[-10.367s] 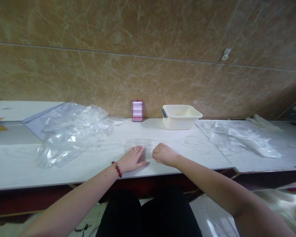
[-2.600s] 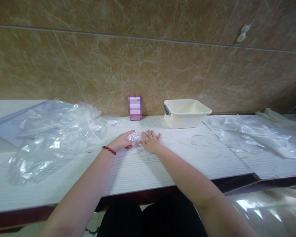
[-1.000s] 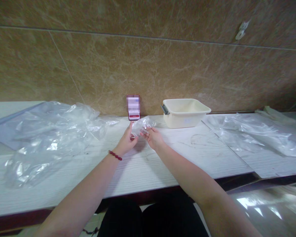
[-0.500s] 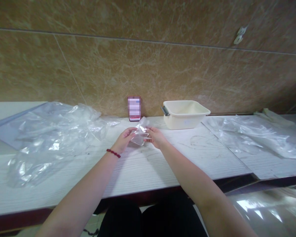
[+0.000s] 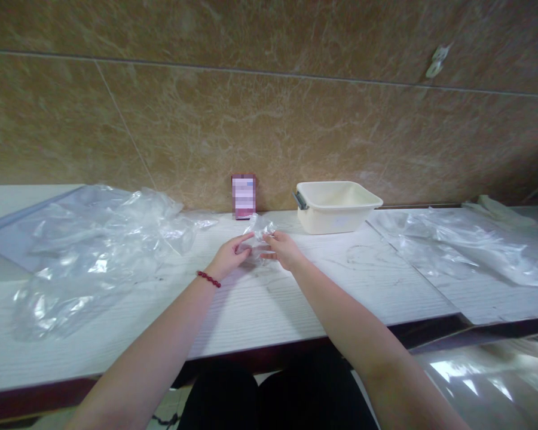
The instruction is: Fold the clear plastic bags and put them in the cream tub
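A small crumpled clear plastic bag is between my two hands, just above the white table. My left hand, with a red bead bracelet at its wrist, holds the left side of the bag loosely, thumb and index finger somewhat apart around the film. On the right side, my right hand pinches the bag between thumb and fingers. Parts of the bag are hidden behind the fingers, and its transparent edges are hard to make out.
A phone leans on the tiled wall behind the bag. To its right stands a cream plastic bin with a grey handle. A large heap of clear plastic bags lies left, and more clear bags lie right on the white table.
The bag between my hands has shifted and crumpled differently. My left thumb and index finger have spread further apart. Both arms stay nearly where they were.
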`<state>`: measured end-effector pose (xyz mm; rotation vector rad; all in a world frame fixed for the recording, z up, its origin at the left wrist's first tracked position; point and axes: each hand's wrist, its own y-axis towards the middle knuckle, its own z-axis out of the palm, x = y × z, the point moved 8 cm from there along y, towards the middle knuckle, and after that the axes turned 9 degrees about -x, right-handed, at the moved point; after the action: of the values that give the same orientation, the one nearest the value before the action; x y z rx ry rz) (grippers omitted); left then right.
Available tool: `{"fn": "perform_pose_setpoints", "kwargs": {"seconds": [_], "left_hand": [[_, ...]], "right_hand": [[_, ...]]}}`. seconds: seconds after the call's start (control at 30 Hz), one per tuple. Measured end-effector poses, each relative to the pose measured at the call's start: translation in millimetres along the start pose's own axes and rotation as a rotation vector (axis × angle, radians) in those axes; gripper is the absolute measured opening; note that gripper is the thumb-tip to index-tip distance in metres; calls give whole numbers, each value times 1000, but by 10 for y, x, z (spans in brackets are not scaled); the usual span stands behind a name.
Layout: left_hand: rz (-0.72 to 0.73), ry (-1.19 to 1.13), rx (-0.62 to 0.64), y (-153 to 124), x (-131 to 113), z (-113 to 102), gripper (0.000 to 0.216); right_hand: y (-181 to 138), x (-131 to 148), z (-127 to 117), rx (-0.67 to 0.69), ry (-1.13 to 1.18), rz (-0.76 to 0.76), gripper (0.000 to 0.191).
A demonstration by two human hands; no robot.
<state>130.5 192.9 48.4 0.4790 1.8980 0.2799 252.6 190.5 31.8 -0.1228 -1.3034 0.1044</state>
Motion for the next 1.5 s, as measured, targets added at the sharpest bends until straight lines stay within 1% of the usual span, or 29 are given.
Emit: {"fn": "perform_pose_setpoints", "kwargs": {"seconds": [0.1,0.2,0.3,0.4,0.53,0.63,0.7,0.73,0.8,0.87,0.9,0.97,1.0,1.07,1.13,1.2,1.27,1.37,1.43,1.5], "left_hand": [[68,53,10,-2,-44,13,49],[74,28,40,-11,-63,46,52],[35,-58,86,-27,-60,95,61],[-22,-159,136,-41,-20,151,74],[-111,-257,126,-36,90,170,85],[-153,-308,154,-44,140,194,84],[-160,-295,182,-52,153,209,79],[-159,-276,190,-54,158,212,77],[-154,-229,201,-52,171,215,70],[-155,-196,216,-49,187,228,64],[-158,-188,222,-46,195,236,62],[-164,-184,232,-40,208,252,59],[-167,-185,235,-37,213,257,58],[-174,-190,236,-29,225,266,57],[-182,-200,227,-17,241,267,56],[-190,-213,211,-2,259,263,56],[-197,-221,206,7,276,264,56],[-209,-218,208,11,288,271,55],[-217,-220,211,9,284,276,54],[-233,-231,217,5,279,284,54]], "right_hand": [[19,-20,-39,-56,37,6,6],[24,-16,-63,-80,90,9,4],[33,1,-80,-74,130,20,4],[57,35,-135,-107,147,24,6],[68,176,-214,-168,102,-1,7],[47,490,-285,-196,-5,-67,6],[48,824,-381,-224,-104,-124,6],[61,1035,-451,-248,-150,-172,5],[123,1475,-658,-348,-251,-259,7],[259,1841,-850,-389,-362,-290,11],[343,1983,-959,-420,-426,-287,11],[525,2168,-1173,-484,-573,-245,9],[618,2200,-1259,-489,-626,-203,8],[774,2153,-1435,-511,-694,-64,6],[884,2017,-1579,-514,-734,94,3],[968,1879,-1678,-494,-763,199,2],[1040,1786,-1779,-496,-806,250,3],[1135,1706,-1932,-521,-867,290,5],[1199,1635,-1979,-485,-881,312,5],[1248,1526,-1983,-421,-900,349,3]]}}
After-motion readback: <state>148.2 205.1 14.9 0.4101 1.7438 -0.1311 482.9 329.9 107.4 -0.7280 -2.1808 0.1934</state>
